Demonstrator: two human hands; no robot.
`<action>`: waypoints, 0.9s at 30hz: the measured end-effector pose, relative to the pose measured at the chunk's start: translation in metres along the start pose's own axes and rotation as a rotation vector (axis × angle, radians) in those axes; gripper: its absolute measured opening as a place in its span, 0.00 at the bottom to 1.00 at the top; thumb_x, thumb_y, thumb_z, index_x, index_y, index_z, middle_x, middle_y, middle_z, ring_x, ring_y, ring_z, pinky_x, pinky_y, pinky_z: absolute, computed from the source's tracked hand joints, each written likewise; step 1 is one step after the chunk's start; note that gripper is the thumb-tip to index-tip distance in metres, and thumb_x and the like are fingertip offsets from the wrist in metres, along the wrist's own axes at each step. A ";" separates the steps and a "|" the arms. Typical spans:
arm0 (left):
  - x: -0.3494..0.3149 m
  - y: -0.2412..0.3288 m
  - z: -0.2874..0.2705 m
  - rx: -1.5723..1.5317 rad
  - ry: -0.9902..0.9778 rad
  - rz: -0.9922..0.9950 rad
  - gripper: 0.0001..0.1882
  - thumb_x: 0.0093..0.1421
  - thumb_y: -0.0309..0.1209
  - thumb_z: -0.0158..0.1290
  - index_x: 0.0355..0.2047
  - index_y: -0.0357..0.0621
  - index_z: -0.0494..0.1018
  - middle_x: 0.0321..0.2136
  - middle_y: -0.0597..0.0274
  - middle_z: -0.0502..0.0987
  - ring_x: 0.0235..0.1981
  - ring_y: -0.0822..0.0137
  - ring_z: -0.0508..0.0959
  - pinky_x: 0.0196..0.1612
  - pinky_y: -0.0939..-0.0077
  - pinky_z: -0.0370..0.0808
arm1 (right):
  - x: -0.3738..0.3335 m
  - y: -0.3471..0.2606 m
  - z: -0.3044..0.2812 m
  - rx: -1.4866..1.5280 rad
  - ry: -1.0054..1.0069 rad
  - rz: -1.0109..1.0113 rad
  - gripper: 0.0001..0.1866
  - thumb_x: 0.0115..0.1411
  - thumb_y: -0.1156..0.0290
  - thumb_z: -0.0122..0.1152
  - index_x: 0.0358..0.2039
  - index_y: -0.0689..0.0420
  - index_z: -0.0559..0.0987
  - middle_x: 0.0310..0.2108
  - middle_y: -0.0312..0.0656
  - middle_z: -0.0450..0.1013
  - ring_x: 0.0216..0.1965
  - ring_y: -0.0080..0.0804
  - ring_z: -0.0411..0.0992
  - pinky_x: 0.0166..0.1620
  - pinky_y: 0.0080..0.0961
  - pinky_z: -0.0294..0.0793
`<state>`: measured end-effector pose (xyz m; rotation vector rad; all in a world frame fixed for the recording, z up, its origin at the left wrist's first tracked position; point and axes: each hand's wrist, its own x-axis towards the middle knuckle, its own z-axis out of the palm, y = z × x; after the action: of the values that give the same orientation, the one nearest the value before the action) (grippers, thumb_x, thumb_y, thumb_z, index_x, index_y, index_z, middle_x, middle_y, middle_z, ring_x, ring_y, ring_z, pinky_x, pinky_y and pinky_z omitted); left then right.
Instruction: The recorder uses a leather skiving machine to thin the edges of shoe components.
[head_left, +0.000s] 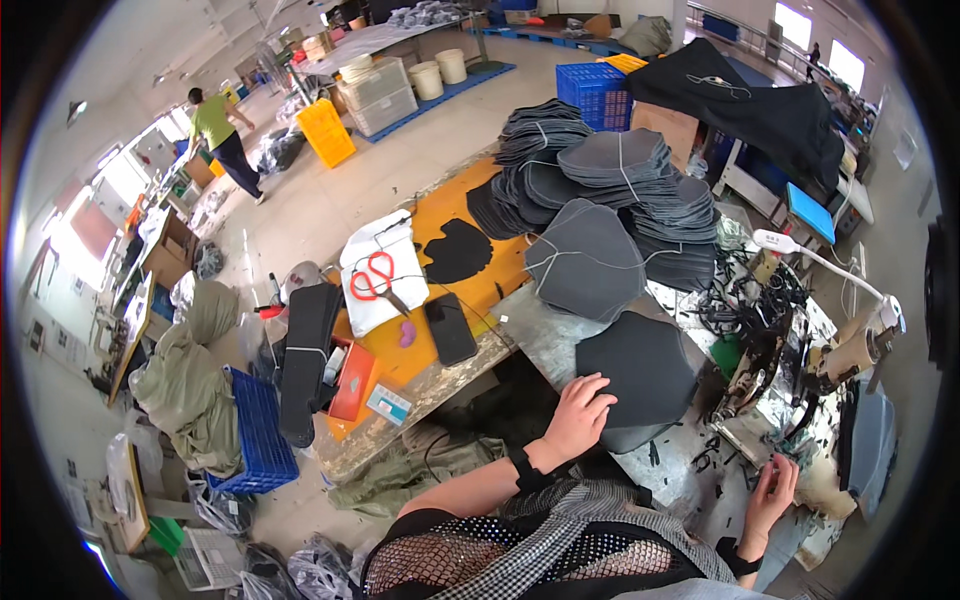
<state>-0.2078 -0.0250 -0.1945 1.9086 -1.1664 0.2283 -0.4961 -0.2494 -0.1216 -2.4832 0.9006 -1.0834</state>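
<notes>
A dark grey cut panel (pixel 637 365) lies on the metal worktop in front of me, with another piece partly under its near edge. My left hand (pixel 578 418) rests at the panel's left edge, its fingers stretched over the surface and slightly apart. To the right, my right hand (pixel 770 492) is beside the sewing machine (pixel 835 355), fingers loosely bent and apart, with nothing visible in them. Just beyond the panel is a tied bundle of similar panels (pixel 587 262), and taller tied stacks (pixel 615 165) stand behind it.
Black scraps (pixel 755 300) litter the machine's side. On the orange board lie red-handled scissors (pixel 374 277), a phone (pixel 451 330) and a long dark bundle (pixel 308 360). A blue crate (pixel 258 430) stands at left. A lamp (pixel 775 241) reaches over from the right. Another person (pixel 222 135) is far left.
</notes>
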 end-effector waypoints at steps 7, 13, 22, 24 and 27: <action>0.067 0.030 -0.018 -0.383 -0.006 0.053 0.05 0.56 0.22 0.51 0.33 0.40 0.73 0.32 0.57 0.76 0.36 0.55 0.75 0.39 0.66 0.73 | -0.017 0.004 -0.003 0.023 -0.028 0.149 0.08 0.59 0.80 0.53 0.40 0.63 0.73 0.31 0.41 0.66 0.24 0.26 0.64 0.27 0.19 0.62; 0.173 0.070 0.014 -0.556 -0.238 0.338 0.04 0.56 0.24 0.50 0.32 0.40 0.72 0.29 0.57 0.76 0.34 0.55 0.76 0.37 0.64 0.73 | -0.044 0.039 0.003 0.040 0.128 0.241 0.09 0.59 0.79 0.54 0.41 0.64 0.73 0.31 0.38 0.67 0.25 0.22 0.63 0.27 0.18 0.62; 0.237 0.087 0.148 -0.552 -0.738 0.403 0.08 0.50 0.26 0.50 0.30 0.40 0.75 0.26 0.53 0.78 0.29 0.54 0.78 0.33 0.64 0.74 | -0.107 0.064 -0.004 -0.001 0.072 0.606 0.11 0.54 0.80 0.57 0.39 0.63 0.72 0.30 0.37 0.68 0.24 0.23 0.63 0.28 0.20 0.64; 0.234 0.079 0.178 -0.515 -0.774 0.461 0.07 0.49 0.27 0.50 0.28 0.39 0.74 0.25 0.49 0.76 0.30 0.48 0.77 0.33 0.59 0.73 | -0.112 0.058 -0.005 -0.018 0.046 0.680 0.08 0.54 0.81 0.57 0.36 0.63 0.72 0.29 0.37 0.67 0.25 0.22 0.63 0.30 0.18 0.65; 0.228 0.066 0.206 -0.423 -0.931 0.406 0.08 0.43 0.25 0.51 0.26 0.35 0.72 0.26 0.43 0.75 0.30 0.42 0.74 0.31 0.57 0.71 | -0.108 0.053 -0.007 -0.082 0.067 0.664 0.06 0.54 0.80 0.56 0.34 0.63 0.73 0.29 0.42 0.67 0.25 0.30 0.65 0.29 0.24 0.65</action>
<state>-0.1902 -0.3367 -0.1577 1.3712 -2.0095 -0.7215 -0.5809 -0.2203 -0.2027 -1.9561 1.6516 -0.8996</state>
